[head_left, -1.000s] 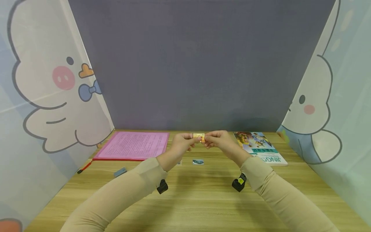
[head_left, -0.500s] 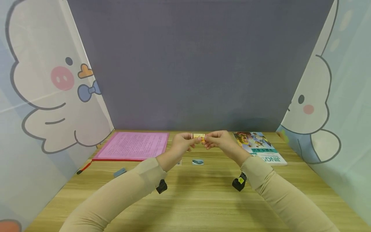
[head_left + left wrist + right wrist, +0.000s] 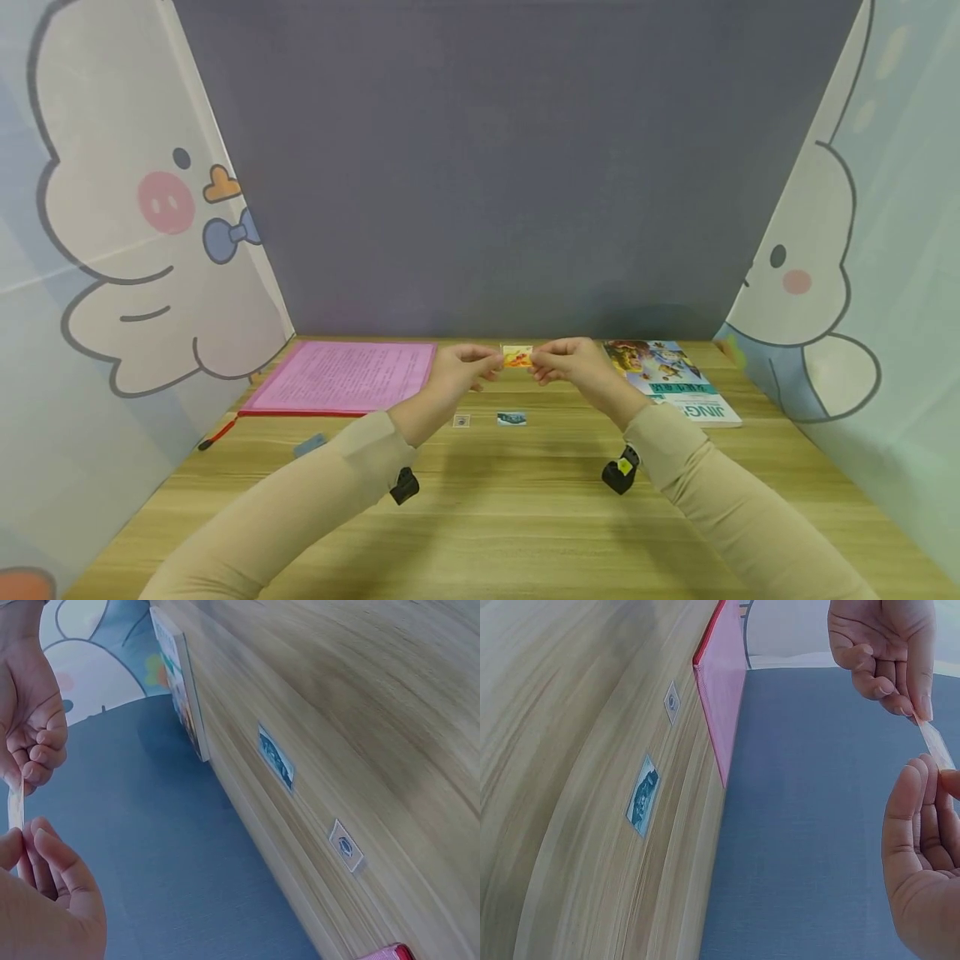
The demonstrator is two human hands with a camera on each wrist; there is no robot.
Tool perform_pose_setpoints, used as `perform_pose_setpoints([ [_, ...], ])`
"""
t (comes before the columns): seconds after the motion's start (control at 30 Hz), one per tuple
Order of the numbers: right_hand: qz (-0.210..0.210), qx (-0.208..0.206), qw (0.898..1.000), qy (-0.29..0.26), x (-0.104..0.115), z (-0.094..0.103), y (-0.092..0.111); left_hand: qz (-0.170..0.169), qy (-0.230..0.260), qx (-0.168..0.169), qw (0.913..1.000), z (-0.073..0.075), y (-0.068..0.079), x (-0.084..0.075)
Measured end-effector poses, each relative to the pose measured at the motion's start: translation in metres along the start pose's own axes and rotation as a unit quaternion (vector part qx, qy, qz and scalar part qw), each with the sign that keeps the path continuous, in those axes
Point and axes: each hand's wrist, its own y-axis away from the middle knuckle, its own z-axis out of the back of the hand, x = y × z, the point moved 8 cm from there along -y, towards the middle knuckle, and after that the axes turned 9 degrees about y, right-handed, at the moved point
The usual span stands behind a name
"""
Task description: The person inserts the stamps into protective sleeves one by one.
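Observation:
Between my two hands, raised over the far side of the table, is a small yellow and orange postage stamp [image 3: 517,357]. My left hand [image 3: 457,375] pinches its left edge between thumb and finger. At the opposite edge, my right hand [image 3: 573,365] pinches it the same way. Seen from both wrists, the stamp [image 3: 16,806] is nearly edge-on, a thin pale strip between the fingertips. Two more stamps lie flat on the wood below the hands: a blue-green one [image 3: 512,419] and a smaller, pale one with a round mark [image 3: 461,422].
A pink zip folder [image 3: 345,377] with a printed sheet lies at the back left, its red pull hanging toward the front. Nearer is a blue-grey block [image 3: 309,445]. A picture-covered book [image 3: 675,383] lies back right. A dark panel [image 3: 510,167] closes off the table's [image 3: 510,517] far edge.
My left hand has shifted left, from overlapping the stamp to its edge, so more of the orange picture shows. The pale stamp below has come into full view. My right hand stays nearly still.

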Motion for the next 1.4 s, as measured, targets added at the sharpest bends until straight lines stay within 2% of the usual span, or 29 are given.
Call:
perform_pose_setpoints([
  [0.67, -0.015, -0.007, 1.0, -0.011, -0.007, -0.004, -0.001, 0.004, 0.002, -0.012, 0.9999, 0.001, 0.001, 0.002],
  [1.07, -0.019, -0.006, 1.0, -0.018, -0.01, -0.002, -0.003, -0.002, -0.018, -0.011, 0.9998, -0.002, -0.002, 0.001],
  [1.27, -0.01, -0.002, 0.999, -0.049, -0.008, 0.002, -0.002, 0.008, -0.03, -0.011, 0.9995, -0.003, -0.002, 0.002],
  [1.4, 0.001, -0.002, 0.999, -0.042, -0.005, 0.005, 0.0, 0.006, -0.027, -0.016, 0.9995, -0.006, -0.002, 0.002],
])
